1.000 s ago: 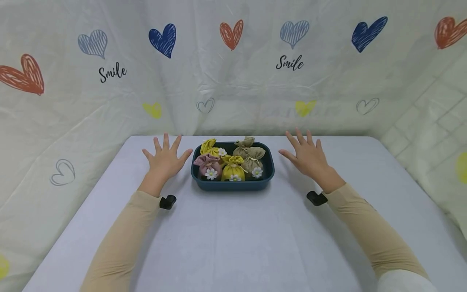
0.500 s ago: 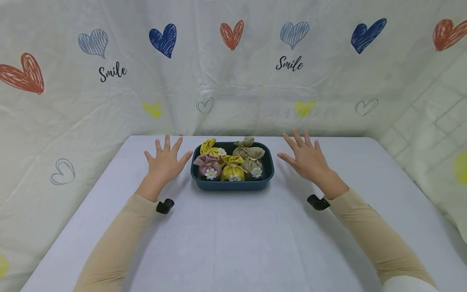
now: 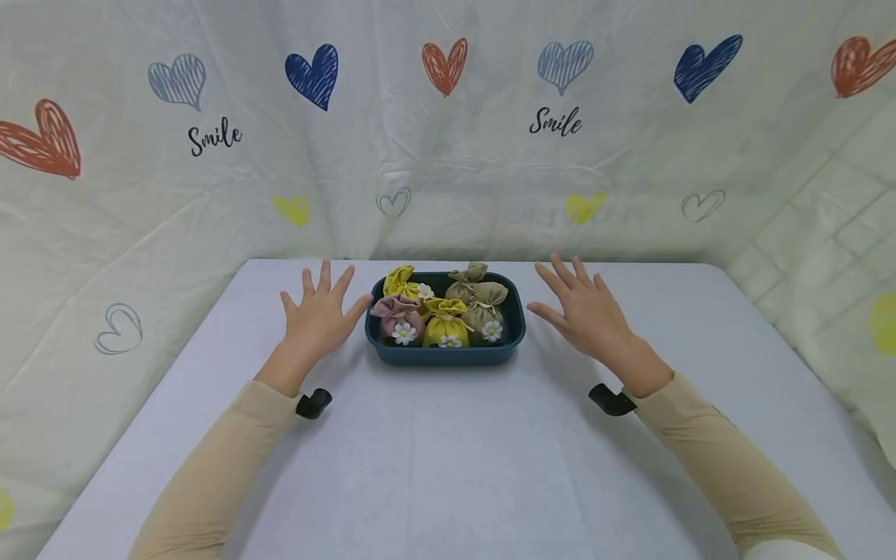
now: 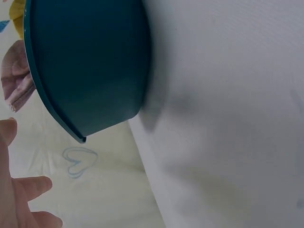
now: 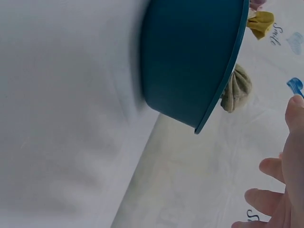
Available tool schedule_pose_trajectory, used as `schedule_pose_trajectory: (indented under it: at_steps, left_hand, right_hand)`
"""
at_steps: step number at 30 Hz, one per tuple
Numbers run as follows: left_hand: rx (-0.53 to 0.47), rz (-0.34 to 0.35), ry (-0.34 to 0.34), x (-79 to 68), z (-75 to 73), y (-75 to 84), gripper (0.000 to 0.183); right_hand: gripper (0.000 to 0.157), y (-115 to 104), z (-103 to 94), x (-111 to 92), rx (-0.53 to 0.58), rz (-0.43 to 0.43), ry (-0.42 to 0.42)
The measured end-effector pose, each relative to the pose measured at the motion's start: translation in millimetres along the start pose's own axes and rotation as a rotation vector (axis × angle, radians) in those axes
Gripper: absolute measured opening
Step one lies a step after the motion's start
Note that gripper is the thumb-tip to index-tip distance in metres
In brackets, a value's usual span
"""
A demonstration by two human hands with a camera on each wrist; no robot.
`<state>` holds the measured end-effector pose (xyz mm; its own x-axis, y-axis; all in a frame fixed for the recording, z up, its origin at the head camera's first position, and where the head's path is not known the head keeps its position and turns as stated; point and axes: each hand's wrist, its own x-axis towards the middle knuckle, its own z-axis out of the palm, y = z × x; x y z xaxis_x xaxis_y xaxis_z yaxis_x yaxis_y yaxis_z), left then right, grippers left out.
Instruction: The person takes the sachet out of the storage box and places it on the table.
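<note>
A dark teal basin (image 3: 448, 356) stands near the far edge of the table, filled with several small drawstring pouches. Inside are a pink pouch (image 3: 400, 315), a yellow pouch (image 3: 446, 323) in front, another yellow one behind, and two olive-grey pouches (image 3: 483, 311) on the right. White flowers decorate some of them. My left hand (image 3: 315, 320) hovers at the basin's left side, fingers spread, thumb close to the rim; contact cannot be told. On the other side my right hand (image 3: 591, 319) is held apart from the basin, fingers spread. Both hands hold nothing.
The basin rests on a white-covered table (image 3: 434, 467). Behind it hangs a pale curtain (image 3: 448, 155) printed with hearts and "Smile". A small black device (image 3: 313, 404) sits at the left wrist, and a similar black device (image 3: 612, 400) at the right.
Both hands have drifted slightly inward, toward the basin's sides. The forearms have shifted a little, and the right fingers lean further left. The basin and pouches have stayed in place.
</note>
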<state>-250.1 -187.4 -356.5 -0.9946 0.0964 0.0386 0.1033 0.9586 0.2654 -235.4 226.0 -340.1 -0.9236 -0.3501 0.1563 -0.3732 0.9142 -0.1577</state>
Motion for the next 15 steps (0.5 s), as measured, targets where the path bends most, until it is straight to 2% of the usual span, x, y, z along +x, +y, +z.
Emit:
schedule_pose_trajectory:
  at_steps: [15]
  left_hand:
    - [-0.029,0.039,0.008,-11.9,3.6,7.2,0.075]
  right_hand:
    - [0.071,-13.7,2.1,-5.8,0.099,-0.074,0.084]
